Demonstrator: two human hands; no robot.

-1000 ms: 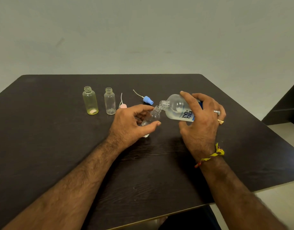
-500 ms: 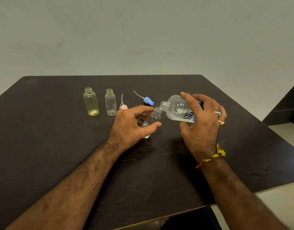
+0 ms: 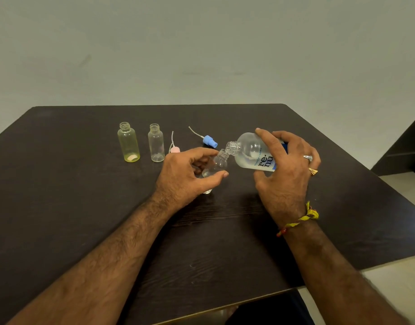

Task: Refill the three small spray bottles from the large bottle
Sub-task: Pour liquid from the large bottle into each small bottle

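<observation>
My right hand (image 3: 286, 170) grips the large clear bottle (image 3: 251, 152), tipped to the left, its open mouth at the neck of a small clear bottle (image 3: 217, 165). My left hand (image 3: 185, 177) holds that small bottle between thumb and fingers, tilted toward the large one; its base touches the table. Two other small bottles stand uncapped at the back left: a yellowish one (image 3: 128, 143) and a clear one (image 3: 156, 143). A pink spray cap (image 3: 174, 148) and a blue spray cap (image 3: 210, 140) lie behind my left hand.
The dark wooden table (image 3: 61, 207) ends close to my body and at the right, where pale floor (image 3: 389, 289) shows. A dark piece of furniture (image 3: 408, 151) stands at the far right. A plain wall rises behind the table.
</observation>
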